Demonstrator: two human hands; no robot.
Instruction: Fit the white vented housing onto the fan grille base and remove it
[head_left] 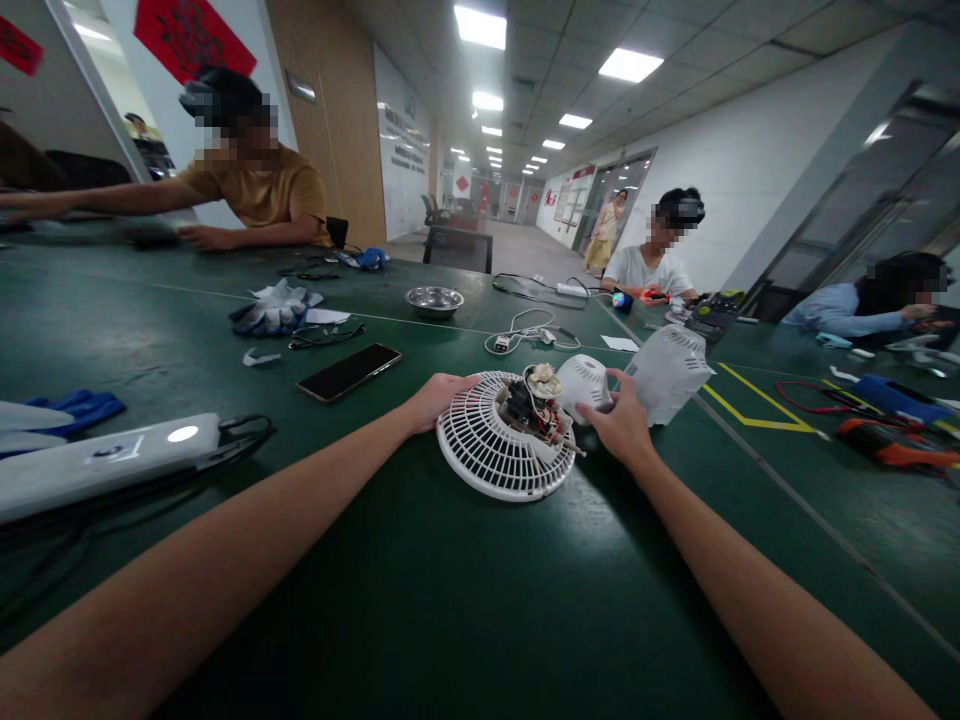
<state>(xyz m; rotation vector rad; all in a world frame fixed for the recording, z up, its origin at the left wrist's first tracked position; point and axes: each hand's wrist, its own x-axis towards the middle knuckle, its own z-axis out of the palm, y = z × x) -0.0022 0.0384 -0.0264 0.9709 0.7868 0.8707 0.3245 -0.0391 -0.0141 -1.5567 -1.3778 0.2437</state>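
White grille (480, 448) pinched at edge by L hand (437, 402), fingers part-hidden; R hand (626, 420) grips wht cover (583, 380); wiring (547, 422) btwn blurry.

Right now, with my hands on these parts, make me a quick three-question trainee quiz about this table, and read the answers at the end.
1. Which of your hands holds the white cover?
2. True or false: from where you are, the bowl lies farther away than the phone.
3. What does your left hand touch? A) the phone B) the grille C) the bowl

Key:
1. The right hand.
2. True.
3. B.
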